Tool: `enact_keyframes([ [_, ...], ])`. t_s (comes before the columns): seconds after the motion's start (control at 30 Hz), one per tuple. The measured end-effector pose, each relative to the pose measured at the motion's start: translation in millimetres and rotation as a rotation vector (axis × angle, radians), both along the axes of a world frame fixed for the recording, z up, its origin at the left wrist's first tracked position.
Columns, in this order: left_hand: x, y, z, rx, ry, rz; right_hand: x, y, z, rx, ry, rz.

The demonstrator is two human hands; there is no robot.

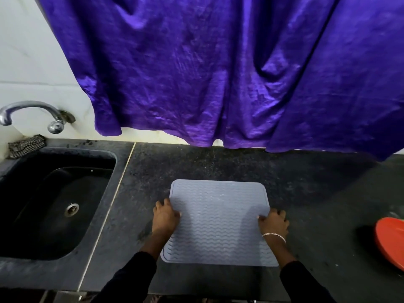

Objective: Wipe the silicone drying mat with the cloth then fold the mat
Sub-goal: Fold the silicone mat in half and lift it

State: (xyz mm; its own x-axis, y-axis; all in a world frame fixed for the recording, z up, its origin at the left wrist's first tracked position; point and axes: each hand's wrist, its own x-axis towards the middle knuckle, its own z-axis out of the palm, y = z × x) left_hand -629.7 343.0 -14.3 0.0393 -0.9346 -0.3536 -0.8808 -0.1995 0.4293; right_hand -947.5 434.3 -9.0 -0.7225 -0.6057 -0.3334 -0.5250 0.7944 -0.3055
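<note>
A pale grey-blue silicone drying mat [218, 217] with wavy ridges lies flat on the dark stone counter [295, 182]. My left hand [165, 217] grips the mat's left edge about halfway along, thumb on top. My right hand [274, 221] grips the right edge in the same way, a silver bracelet on its wrist. A checked cloth [26, 146] lies crumpled at the back left corner of the sink, far from both hands.
A black sink [43, 206] with a metal drain fills the left side, under a chrome tap [32, 112]. A purple curtain [218, 73] hangs over the back wall. An orange-red plate [391, 243] sits at the right edge.
</note>
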Motion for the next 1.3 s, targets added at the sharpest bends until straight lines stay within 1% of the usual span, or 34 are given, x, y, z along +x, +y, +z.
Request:
enact_keyframes([
  [0.1,3,-4,3,0.044,0.071,0.069,-8,-4,2,-0.034,-0.112,-0.076],
  [0.27,7,-5,6,0.074,0.225,0.156,-18,-3,-1,-0.155,-0.196,-0.111],
  [0.47,11,-5,8,0.084,0.2,0.135,-14,-2,-3,-0.246,-0.263,-0.115],
  [0.67,13,-6,16,0.061,0.239,0.17,-21,1,6,-0.301,-0.293,-0.171],
  [0.77,9,-7,21,0.054,0.261,0.178,-22,0,10,-0.318,-0.317,-0.144],
  [0.97,-10,-10,33,0.049,0.349,0.18,-13,-4,25,-0.391,-0.439,-0.143],
  [1.13,-33,-9,43,0.016,0.428,0.118,1,-13,41,-0.449,-0.537,-0.063],
  [1.2,-41,-9,46,0.008,0.464,0.096,8,-17,45,-0.472,-0.55,-0.021],
  [1.3,-52,-6,52,-0.002,0.511,0.082,18,-21,49,-0.479,-0.522,0.027],
])
